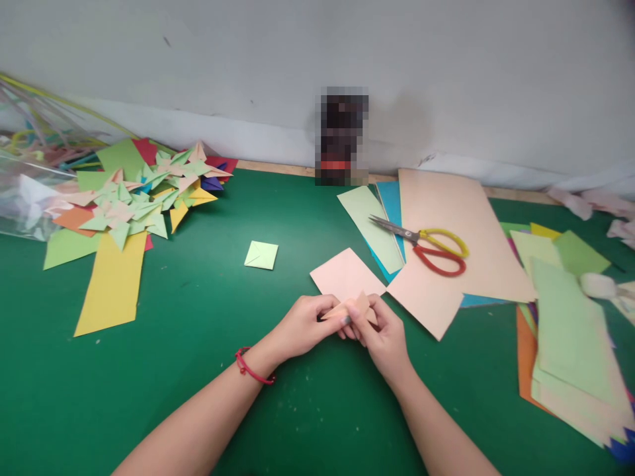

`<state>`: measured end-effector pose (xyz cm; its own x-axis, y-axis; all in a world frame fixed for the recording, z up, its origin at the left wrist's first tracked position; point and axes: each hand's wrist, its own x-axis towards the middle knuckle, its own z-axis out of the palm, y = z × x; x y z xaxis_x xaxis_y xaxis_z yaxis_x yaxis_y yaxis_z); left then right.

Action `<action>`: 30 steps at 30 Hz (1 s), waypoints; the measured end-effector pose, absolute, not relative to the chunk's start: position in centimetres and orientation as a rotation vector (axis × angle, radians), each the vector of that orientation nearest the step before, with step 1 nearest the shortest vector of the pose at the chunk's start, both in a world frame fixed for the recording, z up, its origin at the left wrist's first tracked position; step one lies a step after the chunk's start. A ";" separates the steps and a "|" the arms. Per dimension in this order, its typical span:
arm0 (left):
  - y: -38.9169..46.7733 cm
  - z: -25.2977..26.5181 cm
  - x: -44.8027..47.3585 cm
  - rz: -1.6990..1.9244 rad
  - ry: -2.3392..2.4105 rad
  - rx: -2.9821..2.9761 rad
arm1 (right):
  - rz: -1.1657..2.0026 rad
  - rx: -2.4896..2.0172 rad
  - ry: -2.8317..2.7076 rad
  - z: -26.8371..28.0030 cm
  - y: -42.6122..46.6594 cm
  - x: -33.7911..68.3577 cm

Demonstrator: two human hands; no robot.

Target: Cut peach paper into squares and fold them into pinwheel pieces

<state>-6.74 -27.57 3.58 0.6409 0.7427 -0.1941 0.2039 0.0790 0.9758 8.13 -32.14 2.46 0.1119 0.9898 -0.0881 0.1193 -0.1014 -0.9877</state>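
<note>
Between both hands is a small folded piece of peach paper (364, 305), held just above the green table. My left hand (315, 322) pinches its left side, thumb on top. My right hand (384, 330) grips the right side, and the thumbs meet near the middle. Fingers cover much of the fold. Just behind the hands lies a pink paper square (347, 271), flat on the table. Another pink square (426, 301) is to the right. Farther left rests a small light green folded paper square (261, 255) with crease lines showing.
Scissors (421, 243) with yellow and red handles lie on large peach sheets (451, 205). At the left are folded paper stars (124, 211) on coloured sheets, beside a clear plastic bag (24, 198). Stacked paper strips (570, 330) sit at right. A pixelated dark object (342, 135) stands by the wall.
</note>
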 end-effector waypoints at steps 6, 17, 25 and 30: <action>-27.6 3.5 -6.7 0.497 0.830 1.451 | 1.145 -1.425 -1.175 2.0 -32.1 8.4; -27.6 3.5 -6.8 0.477 0.820 1.473 | 1.151 -1.418 -1.121 1.7 -32.3 8.3; -27.6 3.6 -6.8 0.447 0.855 1.553 | 1.099 -1.462 -1.126 2.1 -32.4 8.0; -27.7 3.6 -6.8 0.442 0.858 1.548 | 1.158 -1.455 -1.099 2.2 -32.3 8.0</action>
